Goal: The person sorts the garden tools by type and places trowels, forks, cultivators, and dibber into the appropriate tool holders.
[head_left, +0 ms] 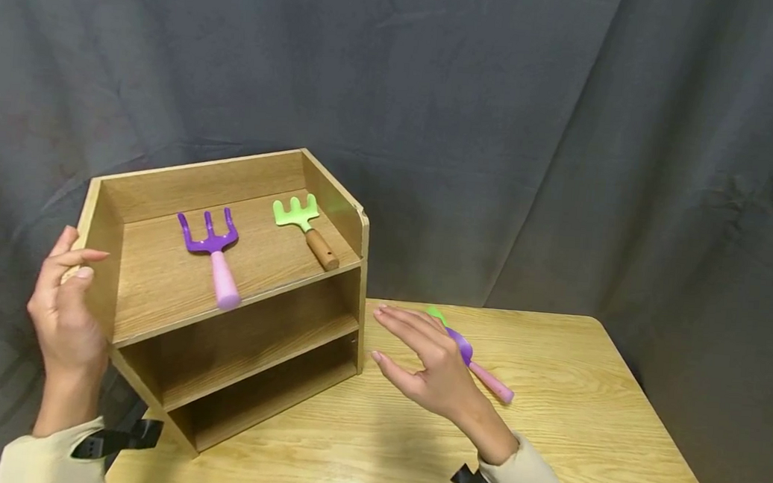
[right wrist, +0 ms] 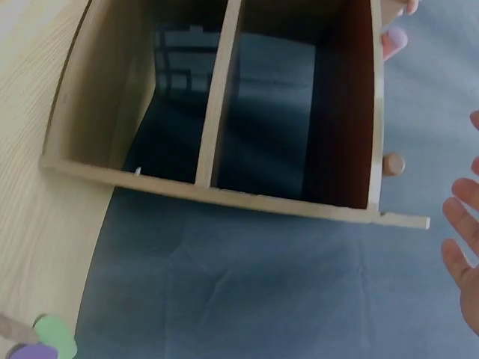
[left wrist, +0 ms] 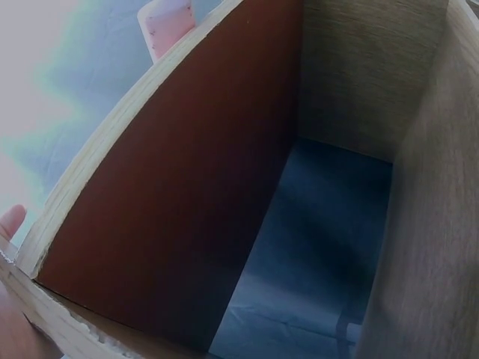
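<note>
A wooden shelf unit stands on the left of the table, two open compartments facing front. My left hand grips its left side panel near the top, thumb and fingers either side of the edge. On the top lie a purple hand fork with a pink handle and a green hand rake with a brown handle. My right hand, fingers extended and holding nothing, is just right of the unit. Behind it lies a purple trowel with a pink handle, overlapping a mostly hidden green tool.
The light wooden table ends at a rounded back-right corner. Grey cloth hangs behind it and along both sides. A low rim runs around the back and sides of the unit's top.
</note>
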Action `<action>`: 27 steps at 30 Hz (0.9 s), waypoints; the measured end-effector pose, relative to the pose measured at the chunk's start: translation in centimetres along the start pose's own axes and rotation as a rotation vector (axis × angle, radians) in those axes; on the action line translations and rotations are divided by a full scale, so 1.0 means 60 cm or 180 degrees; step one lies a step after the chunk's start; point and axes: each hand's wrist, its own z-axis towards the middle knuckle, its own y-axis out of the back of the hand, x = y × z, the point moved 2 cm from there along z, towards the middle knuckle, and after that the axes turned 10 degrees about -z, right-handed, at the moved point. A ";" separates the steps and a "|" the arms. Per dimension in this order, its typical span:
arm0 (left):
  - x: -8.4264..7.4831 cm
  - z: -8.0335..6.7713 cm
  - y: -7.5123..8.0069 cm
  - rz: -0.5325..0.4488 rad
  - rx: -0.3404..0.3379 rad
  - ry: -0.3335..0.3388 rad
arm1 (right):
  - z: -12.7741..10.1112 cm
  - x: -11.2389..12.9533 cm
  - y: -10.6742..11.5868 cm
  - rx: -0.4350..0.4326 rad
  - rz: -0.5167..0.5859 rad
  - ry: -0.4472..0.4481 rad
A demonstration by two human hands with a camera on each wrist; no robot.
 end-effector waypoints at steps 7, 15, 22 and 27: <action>-0.002 0.000 0.000 -0.0028 -0.0014 -0.0007 | -0.021 -0.009 0.013 0.0105 -0.0229 0.0005; -0.005 0.002 -0.005 -0.0207 -0.0033 0.0015 | -0.041 -0.025 0.026 0.0167 -0.0437 -0.0013; -0.004 0.001 -0.005 -0.0236 -0.0062 0.0032 | -0.053 -0.042 0.047 0.0182 -0.0514 -0.0106; 0.000 0.000 -0.003 -0.0256 -0.0066 0.0034 | -0.064 -0.053 0.063 0.0171 -0.0560 -0.0131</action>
